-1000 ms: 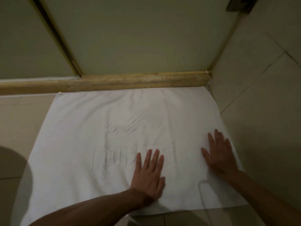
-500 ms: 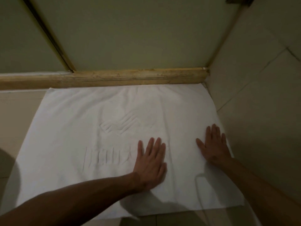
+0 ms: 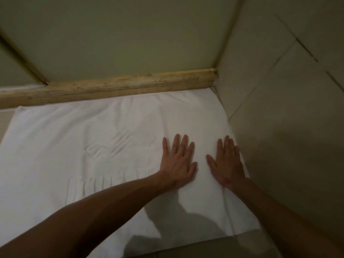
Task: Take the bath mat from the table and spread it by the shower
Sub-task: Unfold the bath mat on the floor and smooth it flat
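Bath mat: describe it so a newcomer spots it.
Find the tan curb meeting the tiled wall. The bath mat lies flat along its near side. It's the only white cloth, logo embossed, left hand and right hand flat on it.

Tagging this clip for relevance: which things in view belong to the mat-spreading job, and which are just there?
Job: bath mat; left hand and right hand, both flat on it; shower threshold along its far edge.
Just there: tiled wall; floor.

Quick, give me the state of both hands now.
Left hand: open, pressed flat on the bath mat.
Right hand: open, flat on the bath mat too.
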The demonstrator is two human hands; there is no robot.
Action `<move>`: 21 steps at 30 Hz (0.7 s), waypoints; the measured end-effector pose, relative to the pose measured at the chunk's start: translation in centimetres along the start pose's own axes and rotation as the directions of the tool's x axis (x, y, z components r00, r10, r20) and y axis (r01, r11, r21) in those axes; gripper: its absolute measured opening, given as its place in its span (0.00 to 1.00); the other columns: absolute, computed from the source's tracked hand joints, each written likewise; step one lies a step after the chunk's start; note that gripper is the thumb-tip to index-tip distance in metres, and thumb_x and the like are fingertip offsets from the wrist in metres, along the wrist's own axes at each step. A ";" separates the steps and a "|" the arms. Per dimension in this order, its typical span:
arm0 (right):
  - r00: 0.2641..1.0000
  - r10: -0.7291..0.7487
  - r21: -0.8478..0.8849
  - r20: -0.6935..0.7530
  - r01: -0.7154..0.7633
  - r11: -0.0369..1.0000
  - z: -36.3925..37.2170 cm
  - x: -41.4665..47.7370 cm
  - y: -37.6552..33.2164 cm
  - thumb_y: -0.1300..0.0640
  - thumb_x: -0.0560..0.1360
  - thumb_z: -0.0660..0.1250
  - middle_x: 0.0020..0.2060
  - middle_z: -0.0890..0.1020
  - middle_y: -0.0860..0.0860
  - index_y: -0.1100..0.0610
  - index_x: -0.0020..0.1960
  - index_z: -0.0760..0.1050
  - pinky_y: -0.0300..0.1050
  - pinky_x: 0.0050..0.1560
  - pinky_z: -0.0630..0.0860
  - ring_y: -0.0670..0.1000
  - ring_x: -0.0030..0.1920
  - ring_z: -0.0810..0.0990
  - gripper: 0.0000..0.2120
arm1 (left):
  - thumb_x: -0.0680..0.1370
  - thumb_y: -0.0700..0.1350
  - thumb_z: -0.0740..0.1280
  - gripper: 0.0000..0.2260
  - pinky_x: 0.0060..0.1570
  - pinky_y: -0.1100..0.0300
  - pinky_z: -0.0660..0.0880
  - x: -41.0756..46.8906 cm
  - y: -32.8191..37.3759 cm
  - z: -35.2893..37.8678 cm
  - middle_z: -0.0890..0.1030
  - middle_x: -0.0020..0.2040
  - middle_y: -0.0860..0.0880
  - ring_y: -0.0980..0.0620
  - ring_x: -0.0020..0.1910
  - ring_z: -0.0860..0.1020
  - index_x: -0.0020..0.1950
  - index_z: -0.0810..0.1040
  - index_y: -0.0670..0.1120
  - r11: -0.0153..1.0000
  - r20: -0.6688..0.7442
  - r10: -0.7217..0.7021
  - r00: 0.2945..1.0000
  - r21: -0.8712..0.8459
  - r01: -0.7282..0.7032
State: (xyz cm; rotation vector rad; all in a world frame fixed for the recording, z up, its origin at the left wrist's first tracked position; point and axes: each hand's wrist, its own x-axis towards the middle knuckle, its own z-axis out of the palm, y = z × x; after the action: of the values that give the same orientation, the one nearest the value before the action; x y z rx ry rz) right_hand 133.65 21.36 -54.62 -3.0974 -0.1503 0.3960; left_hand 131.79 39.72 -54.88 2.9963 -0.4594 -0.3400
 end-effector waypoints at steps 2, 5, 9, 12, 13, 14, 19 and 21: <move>1.000 0.007 0.000 0.008 -0.007 1.000 0.3 0.1 -0.2 0.38 0.79 0.45 0.76 0.41 0.63 0.61 0.76 0.39 0.52 0.74 0.37 0.59 0.76 0.40 0.37 | 0.77 0.63 0.39 0.33 0.69 0.36 0.30 1.7 0.8 -0.4 0.41 0.79 0.43 0.41 0.76 0.36 0.79 0.44 0.49 0.999 -0.005 0.046 0.999 0.016 -0.046; 1.000 -0.020 -0.046 -0.006 0.020 0.999 0.6 0.0 -0.1 0.40 0.79 0.42 0.75 0.41 0.65 0.63 0.76 0.38 0.53 0.75 0.38 0.60 0.76 0.39 0.36 | 0.80 0.61 0.42 0.31 0.70 0.36 0.33 4.2 1.8 -0.9 0.41 0.79 0.44 0.41 0.77 0.36 0.79 0.43 0.49 0.993 0.014 0.117 0.993 0.017 -0.117; 0.998 -0.029 -0.038 -0.053 0.027 0.999 0.6 -0.6 -0.5 0.43 0.79 0.42 0.76 0.43 0.64 0.64 0.76 0.40 0.54 0.75 0.41 0.60 0.76 0.41 0.34 | 0.81 0.58 0.43 0.28 0.71 0.38 0.33 7.2 2.8 -1.6 0.42 0.80 0.45 0.42 0.77 0.37 0.79 0.44 0.49 0.976 0.017 0.216 0.976 -0.004 -0.216; 0.997 -0.037 0.042 -0.062 0.040 0.998 0.7 -1.5 -1.0 0.43 0.80 0.45 0.76 0.46 0.63 0.63 0.76 0.41 0.53 0.76 0.42 0.58 0.76 0.44 0.34 | 0.82 0.56 0.44 0.27 0.72 0.39 0.34 9.2 3.9 -2.0 0.44 0.80 0.47 0.43 0.78 0.40 0.80 0.46 0.50 0.950 -0.007 0.310 0.951 -0.018 -0.310; 0.996 -0.033 0.085 -0.078 0.039 0.996 0.7 -1.9 -1.2 0.43 0.80 0.46 0.76 0.47 0.62 0.63 0.76 0.42 0.52 0.76 0.42 0.58 0.76 0.45 0.33 | 0.82 0.56 0.45 0.27 0.72 0.39 0.34 9.7 4.3 -2.1 0.45 0.80 0.47 0.43 0.78 0.41 0.79 0.46 0.50 0.938 0.000 0.347 0.938 0.002 -0.347; 0.995 -0.016 0.133 -0.099 0.029 0.991 0.7 -2.5 -1.3 0.44 0.80 0.47 0.76 0.50 0.63 0.63 0.76 0.43 0.51 0.76 0.43 0.58 0.76 0.47 0.33 | 0.82 0.56 0.45 0.27 0.72 0.38 0.35 10.2 4.7 -2.2 0.45 0.80 0.47 0.43 0.78 0.41 0.79 0.47 0.49 0.924 0.014 0.381 0.924 0.031 -0.381; 0.995 0.040 0.170 -0.093 -0.024 0.985 0.6 -3.9 -0.9 0.42 0.79 0.47 0.76 0.48 0.62 0.62 0.76 0.44 0.47 0.73 0.38 0.57 0.77 0.45 0.34 | 0.83 0.57 0.43 0.27 0.72 0.37 0.38 11.2 5.2 -1.7 0.46 0.80 0.48 0.44 0.78 0.42 0.80 0.47 0.48 0.906 0.097 0.412 0.906 0.056 -0.419; 0.996 0.058 0.145 -0.069 -0.047 0.988 0.5 -4.1 -0.5 0.40 0.79 0.45 0.76 0.44 0.61 0.60 0.77 0.41 0.48 0.73 0.37 0.57 0.76 0.41 0.35 | 0.82 0.58 0.43 0.27 0.72 0.37 0.37 11.3 5.1 -1.5 0.44 0.80 0.47 0.45 0.78 0.41 0.80 0.46 0.49 0.905 0.104 0.416 0.904 0.055 -0.422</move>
State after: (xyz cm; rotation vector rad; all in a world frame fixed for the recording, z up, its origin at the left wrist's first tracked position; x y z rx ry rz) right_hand 129.57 21.49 -54.10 -2.9733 -0.0371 0.2800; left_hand 141.16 31.49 -55.07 2.8494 -1.1257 -0.4245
